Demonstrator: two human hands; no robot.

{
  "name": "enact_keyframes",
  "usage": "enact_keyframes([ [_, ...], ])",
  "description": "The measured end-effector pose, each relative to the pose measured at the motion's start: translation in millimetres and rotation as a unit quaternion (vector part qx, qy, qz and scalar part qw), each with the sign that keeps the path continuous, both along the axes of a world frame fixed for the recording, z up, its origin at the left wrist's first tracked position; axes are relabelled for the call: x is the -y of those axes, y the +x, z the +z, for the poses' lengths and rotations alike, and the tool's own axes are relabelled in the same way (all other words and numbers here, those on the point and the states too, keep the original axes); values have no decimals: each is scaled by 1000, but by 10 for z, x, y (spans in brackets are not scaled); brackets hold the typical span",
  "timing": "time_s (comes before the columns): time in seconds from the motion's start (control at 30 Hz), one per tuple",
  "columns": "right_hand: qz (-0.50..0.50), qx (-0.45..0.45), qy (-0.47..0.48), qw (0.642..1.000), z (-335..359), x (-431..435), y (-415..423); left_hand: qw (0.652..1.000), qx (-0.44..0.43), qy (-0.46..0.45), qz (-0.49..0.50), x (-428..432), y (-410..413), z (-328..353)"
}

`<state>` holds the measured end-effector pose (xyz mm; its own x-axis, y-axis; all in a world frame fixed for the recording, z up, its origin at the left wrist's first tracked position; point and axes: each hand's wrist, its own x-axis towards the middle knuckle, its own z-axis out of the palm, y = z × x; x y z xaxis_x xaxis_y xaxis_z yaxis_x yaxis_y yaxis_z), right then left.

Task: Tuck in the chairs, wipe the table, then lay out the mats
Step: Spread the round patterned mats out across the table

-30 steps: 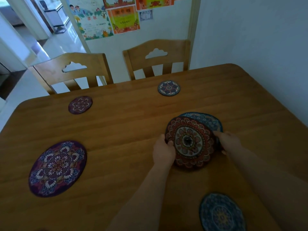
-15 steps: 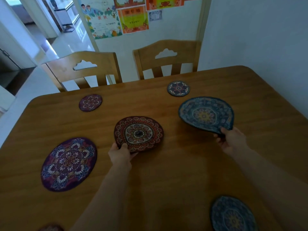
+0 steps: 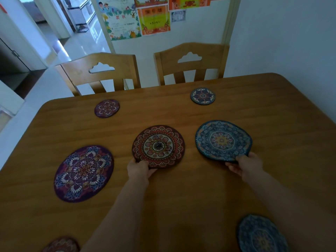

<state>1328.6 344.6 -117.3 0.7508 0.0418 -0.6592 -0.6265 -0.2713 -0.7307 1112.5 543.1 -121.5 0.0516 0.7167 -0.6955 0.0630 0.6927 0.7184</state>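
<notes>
At mid-table, the left hand (image 3: 139,169) pinches the near rim of the red mat (image 3: 158,146), thumb on top and fingers curled beneath, and the mat lies on the wood just ahead of it. Beside it, the right hand (image 3: 245,163) grips the near edge of the blue mat (image 3: 223,140) the same way; whether that one sits fully flat or slightly raised, I cannot tell. The two mats are close together but not touching. Further left, a large purple mat (image 3: 83,172) lies flat on the table (image 3: 181,197). Toward the far edge sit two smaller ones, a purple coaster (image 3: 107,108) and a dark blue coaster (image 3: 203,96), each in front of a chair. Down at the near edge, another blue mat (image 3: 261,233) shows on the right, and a reddish mat (image 3: 61,245) peeks in at the bottom left. Both wooden chairs (image 3: 101,70) are pushed up to the far side. On the wall behind hang bright posters (image 3: 123,19); one carries two big red characters, and the smaller print is too fine to read.
</notes>
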Motion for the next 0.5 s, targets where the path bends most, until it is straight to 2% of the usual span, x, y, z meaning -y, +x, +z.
enact_keyframes([
  [0.27, -14, -4, 3, 1000, 24, 27, -64, 1000, 6, 24, 4, 18, -32, -21],
  [0.5, 17, -9, -14, 1000, 75, 10, -124, 999, -11, 36, 30, 23, -84, -73],
])
